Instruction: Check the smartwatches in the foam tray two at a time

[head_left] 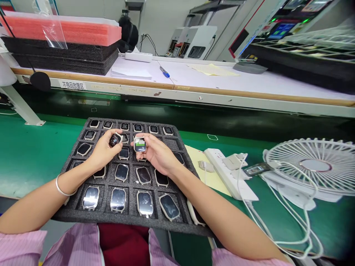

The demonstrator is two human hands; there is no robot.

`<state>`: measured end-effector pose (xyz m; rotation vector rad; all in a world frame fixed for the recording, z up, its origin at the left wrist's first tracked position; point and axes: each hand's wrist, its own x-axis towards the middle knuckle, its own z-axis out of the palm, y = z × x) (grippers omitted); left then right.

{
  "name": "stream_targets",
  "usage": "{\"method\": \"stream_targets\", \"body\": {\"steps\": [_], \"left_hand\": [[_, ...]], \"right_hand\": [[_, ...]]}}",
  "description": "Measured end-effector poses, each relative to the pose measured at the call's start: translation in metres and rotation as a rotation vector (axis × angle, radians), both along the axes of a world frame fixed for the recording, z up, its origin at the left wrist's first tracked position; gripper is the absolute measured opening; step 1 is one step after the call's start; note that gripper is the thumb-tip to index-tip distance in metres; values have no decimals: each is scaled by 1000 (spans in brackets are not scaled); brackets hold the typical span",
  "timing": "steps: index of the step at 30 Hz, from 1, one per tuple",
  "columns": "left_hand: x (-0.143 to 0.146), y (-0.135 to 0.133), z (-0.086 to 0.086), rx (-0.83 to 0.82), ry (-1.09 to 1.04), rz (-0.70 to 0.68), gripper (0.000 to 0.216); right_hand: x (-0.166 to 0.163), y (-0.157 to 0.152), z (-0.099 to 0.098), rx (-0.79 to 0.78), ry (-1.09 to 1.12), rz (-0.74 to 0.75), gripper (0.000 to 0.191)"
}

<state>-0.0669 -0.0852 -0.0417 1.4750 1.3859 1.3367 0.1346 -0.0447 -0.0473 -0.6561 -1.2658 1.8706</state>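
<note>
My left hand (107,149) is closed on a smartwatch without a strap (115,139), its dark screen lit with a small picture. In my right hand (155,149) is a second smartwatch (140,144), whose screen shows a green band. Both hands are above a dark grey foam tray (107,188) cut into square pockets. Most visible pockets hold a strapless watch with a pale case, such as the watch (144,204) in the front row. My forearms and hands hide some of the pockets.
To the right lie a white power strip (233,177), a charger with cables, and a white fan (313,166) on the green mat. Behind runs a raised shelf (194,79) bearing red and black foam sheets (63,44), a blue pen (164,72) and papers.
</note>
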Motion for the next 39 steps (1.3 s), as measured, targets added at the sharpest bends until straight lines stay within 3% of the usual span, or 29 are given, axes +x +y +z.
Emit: {"method": "stream_targets", "body": {"steps": [5,11,20,39], "left_hand": [[5,-3,8,-190,-309,-89,66],[5,-5,17,-256,-558,-197,52],[5,-7,15,-278,-508,-234,38],[5,-6,12,-246,-455,-248,35]], "right_hand": [[-1,1,-1,-17,23,-14,50],[0,2,-2,-25,13,-16,49],[0,-2,3,-16,12,38,41],[0,-2,-2,62,-42,34,45]]}}
